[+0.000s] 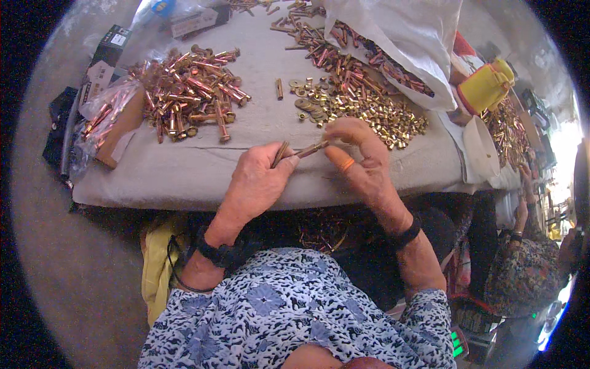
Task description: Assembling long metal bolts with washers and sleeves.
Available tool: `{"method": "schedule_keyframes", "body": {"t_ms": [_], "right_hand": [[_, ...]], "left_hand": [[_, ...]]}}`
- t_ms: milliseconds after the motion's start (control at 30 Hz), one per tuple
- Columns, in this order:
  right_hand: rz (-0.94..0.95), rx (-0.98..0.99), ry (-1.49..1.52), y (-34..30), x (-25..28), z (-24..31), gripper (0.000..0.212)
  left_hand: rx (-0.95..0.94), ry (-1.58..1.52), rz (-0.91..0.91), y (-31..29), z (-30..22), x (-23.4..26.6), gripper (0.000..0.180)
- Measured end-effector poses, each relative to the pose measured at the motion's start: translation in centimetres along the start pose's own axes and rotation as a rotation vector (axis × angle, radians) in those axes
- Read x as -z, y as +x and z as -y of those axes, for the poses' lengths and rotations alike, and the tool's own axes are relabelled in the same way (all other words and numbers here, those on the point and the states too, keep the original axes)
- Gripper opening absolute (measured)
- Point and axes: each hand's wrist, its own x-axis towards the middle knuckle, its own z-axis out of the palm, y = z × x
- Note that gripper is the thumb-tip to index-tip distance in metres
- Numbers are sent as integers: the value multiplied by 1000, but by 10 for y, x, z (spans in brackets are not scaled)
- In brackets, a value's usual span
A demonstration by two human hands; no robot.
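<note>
My left hand (257, 179) is closed around a brass-coloured expansion bolt (312, 149), which points to the right over the near edge of the table. A few thin washers (280, 154) stand between the fingers of that same hand. At the bolt's far end, the thumb and forefinger of my right hand (367, 161) close on its tip; an orange finger cover wraps the thumb. Whether a nut sits there is too small to tell. Just beyond my right hand lies a heap of small brass nuts (387, 117), with loose washers (311, 111) on its left side.
A pile of bolts (196, 92) lies at left beside a cardboard box (121, 132) with a plastic bag. One sleeve (279, 89) lies alone mid-table. More bolts spill from a white sack (399, 37). A yellow container (485, 89) stands at right, near another person's arm (522, 203).
</note>
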Motion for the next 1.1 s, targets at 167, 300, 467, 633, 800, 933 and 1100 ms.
{"method": "schedule_keyframes", "body": {"t_ms": [167, 300, 467, 633, 800, 933, 1100], "right_hand": [[97, -167, -105, -4, 7, -9, 12], [-30, -230, 122, -5, 0, -8, 24], [-100, -438, 881, 2, -17, 16, 49], [-154, -398, 1046, -5, -22, 28, 51], [108, -412, 805, -11, 0, 37, 45], [31, -532, 663, -11, -2, 32, 34], [33, -474, 614, -11, 0, 26, 30]], "left_hand": [[-11, -5, 18, 0, 2, -2, 21], [9, -7, 22, 0, -2, -2, 21], [-39, -16, -46, 1, 6, -9, 20], [135, -221, -211, 4, -2, -2, 23], [241, -560, -180, 6, -5, 3, 21], [135, -503, -106, 0, -3, 2, 18], [64, -476, -53, -2, 0, 2, 16]]}}
